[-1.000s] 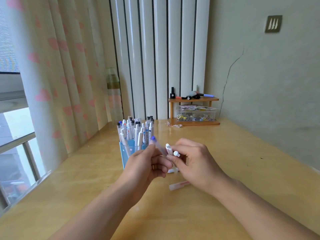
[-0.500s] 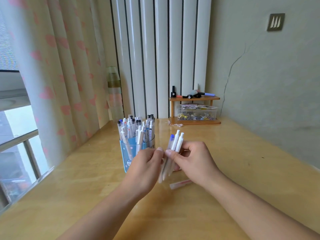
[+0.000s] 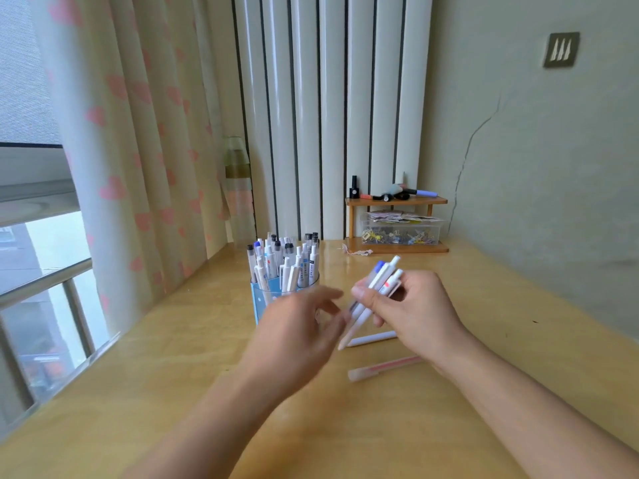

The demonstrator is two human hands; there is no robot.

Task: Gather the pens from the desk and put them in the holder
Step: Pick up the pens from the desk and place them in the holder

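While our right hand [image 3: 420,314] kept its grip pinched round a small bundle of pens [image 3: 375,293], the relation that mattered was where the holder [image 3: 285,299] stood from that grip: to the left and a little farther back on the counter [image 3: 173,392], close by. The bundle's long axis ran on a slant, its clicker ends (one blue, the others white) pointing up and away to the right, its writing tips pointing down toward us and to the left. We judged that the tips would need swinging under and the bundle brought upright before it could drop among the pens already standing packed in the blue holder.

Our left hand [image 3: 297,331] lay between the bundle and the holder, blurred, its fingers spread loosely and holding nothing; it was the nearer hand to the holder, with its fingertips beside the lower part of the bundle, though we could not tell if they touched.

Two more pens lay flat on the counter below the right hand: a white pen [image 3: 371,339] and a pink pen [image 3: 383,367], both lengthwise left to right.
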